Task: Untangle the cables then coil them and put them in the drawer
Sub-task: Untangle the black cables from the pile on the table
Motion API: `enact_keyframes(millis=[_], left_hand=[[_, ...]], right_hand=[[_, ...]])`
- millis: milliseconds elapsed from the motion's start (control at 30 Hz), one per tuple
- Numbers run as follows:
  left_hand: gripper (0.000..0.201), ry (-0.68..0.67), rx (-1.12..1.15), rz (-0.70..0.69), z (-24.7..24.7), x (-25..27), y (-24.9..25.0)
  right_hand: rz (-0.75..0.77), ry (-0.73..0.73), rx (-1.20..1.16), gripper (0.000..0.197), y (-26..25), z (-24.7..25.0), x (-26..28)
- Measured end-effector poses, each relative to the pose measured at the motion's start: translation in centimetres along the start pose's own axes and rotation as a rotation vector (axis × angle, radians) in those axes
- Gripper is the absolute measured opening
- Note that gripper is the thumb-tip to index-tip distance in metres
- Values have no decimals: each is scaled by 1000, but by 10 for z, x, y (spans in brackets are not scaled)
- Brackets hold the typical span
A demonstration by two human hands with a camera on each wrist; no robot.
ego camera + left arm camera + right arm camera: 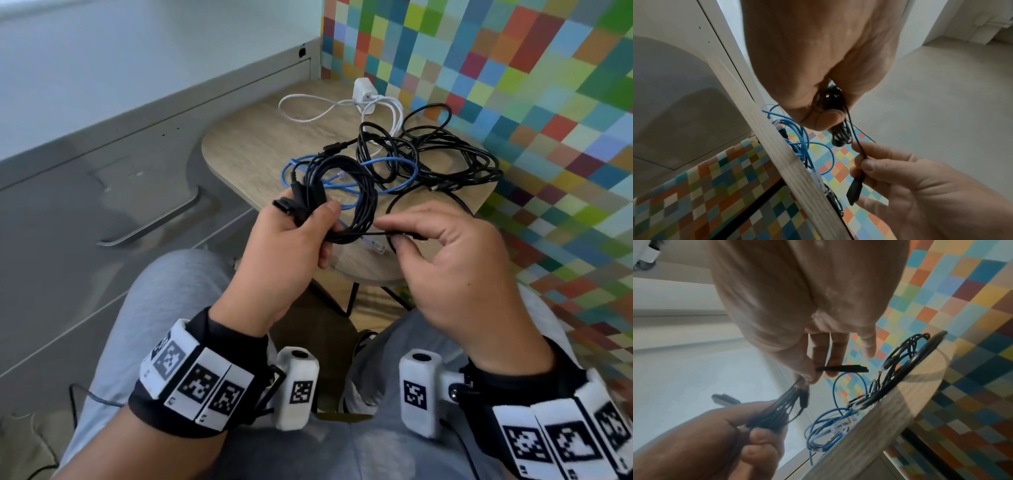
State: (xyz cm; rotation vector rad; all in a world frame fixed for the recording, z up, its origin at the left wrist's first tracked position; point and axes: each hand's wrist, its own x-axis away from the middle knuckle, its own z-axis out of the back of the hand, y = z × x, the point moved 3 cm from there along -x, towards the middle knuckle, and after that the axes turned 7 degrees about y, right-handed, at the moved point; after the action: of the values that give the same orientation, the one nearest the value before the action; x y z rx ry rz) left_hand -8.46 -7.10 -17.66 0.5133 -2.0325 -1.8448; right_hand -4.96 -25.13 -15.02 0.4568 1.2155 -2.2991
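Note:
My left hand [301,229] grips a coiled black cable [346,192] above the near edge of a small wooden table [246,147]; the bunched strands [838,134] show below the fist in the left wrist view. My right hand [442,246] pinches that cable's loose end just behind its flat black plug [846,368], between thumb and forefinger. A blue network cable [387,162] lies looped on the table, tangled with more black cables [442,157]. A white charger with its cable [363,90] lies at the table's far end.
A grey drawer cabinet with a long handle [154,226] stands to the left, its drawers closed. A wall of coloured squares [513,68] borders the table on the right. My grey-trousered knees [164,308] sit below the hands.

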Motion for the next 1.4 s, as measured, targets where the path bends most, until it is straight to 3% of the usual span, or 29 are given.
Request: enact_keyframes(millis=[200, 300, 567, 700, 867, 1067, 1200, 1300, 1400], left_hand=[[12, -117, 2, 17, -2, 3, 2], [16, -171, 14, 22, -5, 8, 3], [11, -196, 25, -12, -7, 13, 8], [13, -217, 40, -27, -8, 15, 10], [17, -242, 90, -15, -10, 18, 11], [17, -224, 159, 24, -11, 17, 7], [18, -232, 170, 31, -12, 18, 8], [17, -236, 167, 21, -11, 16, 7], [15, -265, 152, 0, -10, 14, 6]], right_hand=[[174, 247, 131, 18, -6, 10, -1], [258, 334, 72, 21, -13, 15, 0], [287, 256, -56, 16, -15, 8, 2], [271, 193, 18, 10, -14, 4, 2], [215, 204, 68, 14, -11, 3, 3], [269, 227, 114, 23, -12, 2, 4], [288, 232, 154, 20, -9, 3, 3], [242, 202, 120, 12, -9, 2, 2], [199, 208, 48, 17, -9, 0, 1]])
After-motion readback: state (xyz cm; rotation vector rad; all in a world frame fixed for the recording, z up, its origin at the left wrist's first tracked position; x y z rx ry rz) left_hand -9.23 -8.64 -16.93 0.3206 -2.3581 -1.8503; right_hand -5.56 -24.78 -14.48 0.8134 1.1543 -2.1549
